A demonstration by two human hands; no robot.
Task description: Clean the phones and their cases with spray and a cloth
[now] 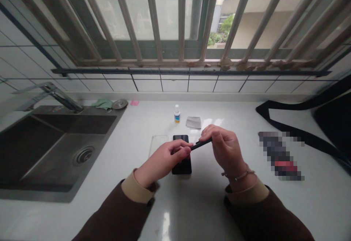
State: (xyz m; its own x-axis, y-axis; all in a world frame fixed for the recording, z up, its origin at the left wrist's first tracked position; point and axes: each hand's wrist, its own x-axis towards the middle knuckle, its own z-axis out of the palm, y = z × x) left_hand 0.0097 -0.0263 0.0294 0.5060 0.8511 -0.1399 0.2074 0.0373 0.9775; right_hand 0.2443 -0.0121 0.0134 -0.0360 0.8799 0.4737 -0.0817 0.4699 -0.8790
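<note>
Both hands grip a slim black pen (201, 144) with what looks like a clip, held slantwise above the counter. My left hand (168, 155) pinches its lower left end, and my right hand (223, 146) closes round its upper right end. Below my left fingers a black smartphone (181, 166) lies flat, partly covered by that hand. A clear phone case (156, 141) rests left of the phone, half hidden behind my left hand. Farther back stand a small white bottle (177, 115) with a blue and yellow label and, beside it, a folded grey cloth (193, 122).
A dark sink (68, 175) with a chrome faucet (61, 96) is set into the white counter (131, 211) at left. A green cloth (102, 104) and a metal drain strainer (120, 104) lie on its rim. At right are a black strap (290, 124) and a pixelated item (281, 155).
</note>
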